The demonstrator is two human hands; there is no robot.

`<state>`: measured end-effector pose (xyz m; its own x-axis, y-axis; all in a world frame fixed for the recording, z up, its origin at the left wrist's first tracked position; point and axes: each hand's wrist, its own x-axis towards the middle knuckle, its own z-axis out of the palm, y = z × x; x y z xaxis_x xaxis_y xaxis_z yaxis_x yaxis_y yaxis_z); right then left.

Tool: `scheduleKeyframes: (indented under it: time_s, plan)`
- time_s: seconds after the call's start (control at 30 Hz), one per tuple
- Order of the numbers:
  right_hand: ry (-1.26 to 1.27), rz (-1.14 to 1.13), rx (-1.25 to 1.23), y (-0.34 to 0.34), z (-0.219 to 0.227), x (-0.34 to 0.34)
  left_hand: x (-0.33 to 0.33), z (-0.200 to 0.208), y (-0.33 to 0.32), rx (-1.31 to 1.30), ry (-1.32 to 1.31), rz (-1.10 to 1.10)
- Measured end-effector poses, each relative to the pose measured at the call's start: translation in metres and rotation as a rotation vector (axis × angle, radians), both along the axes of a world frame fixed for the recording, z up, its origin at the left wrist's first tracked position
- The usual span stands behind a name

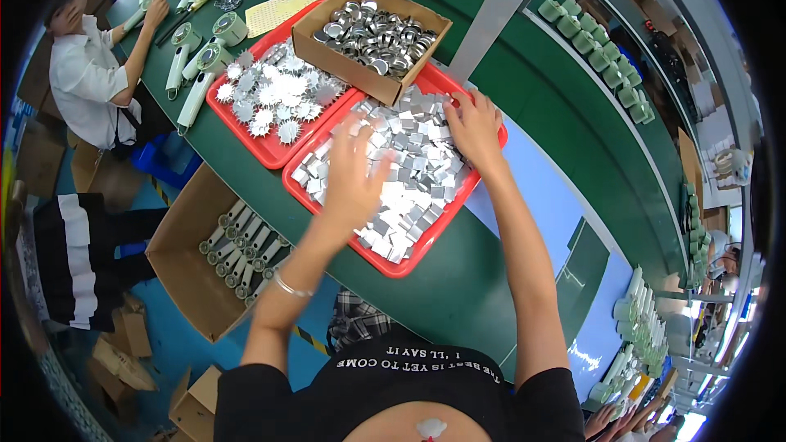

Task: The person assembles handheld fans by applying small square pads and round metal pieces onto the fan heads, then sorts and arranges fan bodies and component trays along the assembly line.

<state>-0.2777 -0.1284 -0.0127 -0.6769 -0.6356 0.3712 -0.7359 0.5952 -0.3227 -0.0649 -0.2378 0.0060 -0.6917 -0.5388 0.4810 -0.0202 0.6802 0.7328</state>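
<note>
A red plastic tray (399, 268) holds a heap of small flat silvery metal squares (417, 147). My left hand (354, 180) is over the left part of that heap, fingers stretched and apart; it is smeared by motion, and I see nothing held in it. At the tray's far right corner, my right hand (477, 133) grips the rim, its thumb on the inner side by the squares. A second red tray (274, 159), to the left, carries spiky silver metal discs (282, 90). Across the trays' far ends rests an open cardboard box (340, 61) of round metal caps (381, 33).
A large carton (184, 254) with pale handled parts (241, 250) stands below the table's left edge. Pale green handheld housings (196, 74) lie at the far left, near a person in white (90, 74). A metal post (495, 20) rises behind the trays. More housings (594, 45) line the right.
</note>
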Motion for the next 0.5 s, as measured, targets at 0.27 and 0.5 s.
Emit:
scheduleKeyframes:
  time_s: [0.27,0.5]
  plan:
    - [-0.081,0.006,-0.028,0.004,-0.001,0.018,-0.016,-0.019,0.078,-0.196,-0.385,0.141]
    - [-0.081,-0.004,-0.02,-0.001,-0.009,0.021,-0.033,-0.028,0.075,-0.122,-0.383,0.2]
